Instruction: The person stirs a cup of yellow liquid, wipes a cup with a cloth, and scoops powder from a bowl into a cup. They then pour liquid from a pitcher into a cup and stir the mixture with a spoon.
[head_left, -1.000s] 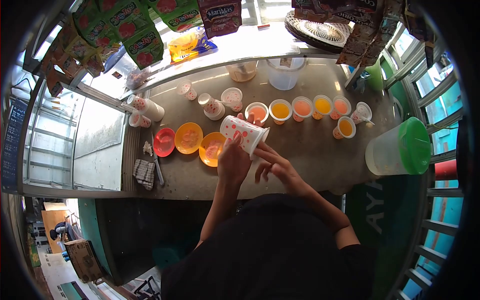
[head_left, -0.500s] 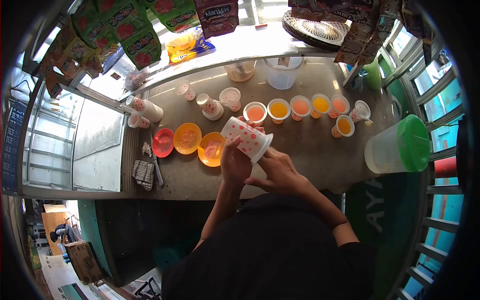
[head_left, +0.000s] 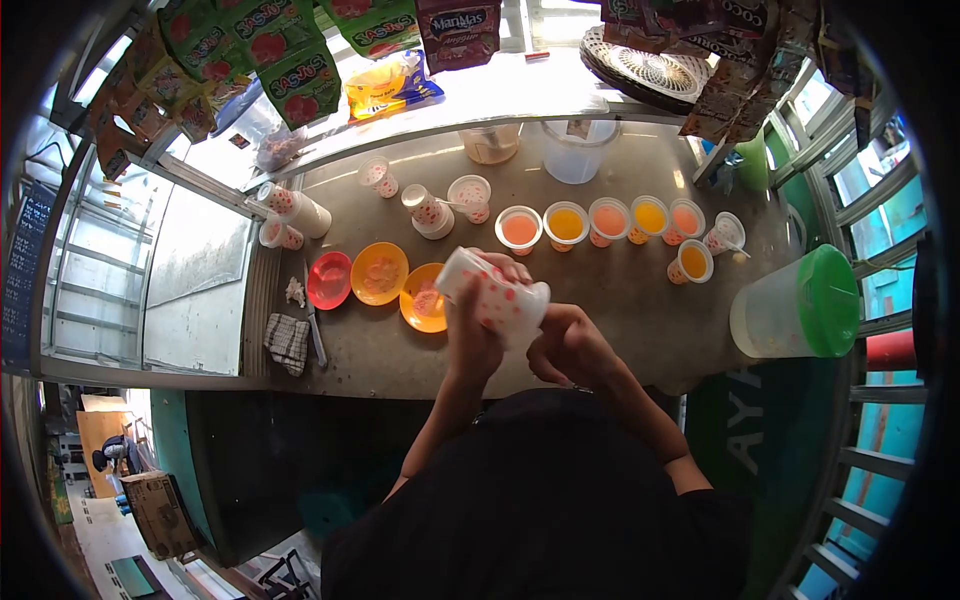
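My left hand (head_left: 476,335) is wrapped round a white cup with red dots (head_left: 503,305), tilted above the counter; it may be several cups nested together. My right hand (head_left: 578,345) is at the cup's rim end, its fingers curled, and whether they grip the rim is blurred. Just left of the cup is an orange plate (head_left: 422,316) with pinkish bits on it. Beyond the hands stands a row of cups filled with pink drink (head_left: 520,230) and orange drink (head_left: 566,224).
A second orange plate (head_left: 379,272), a red plate (head_left: 329,280), a knife (head_left: 317,340) and a checked cloth (head_left: 287,345) lie left. More dotted cups (head_left: 427,212) stand behind. A green-lidded container (head_left: 800,303) is at right. Sachets (head_left: 300,88) hang above.
My left hand has tipped the cup a little and brought it slightly lower. My right hand has moved down and right, its fingers now curled rather than stretched along the cup.
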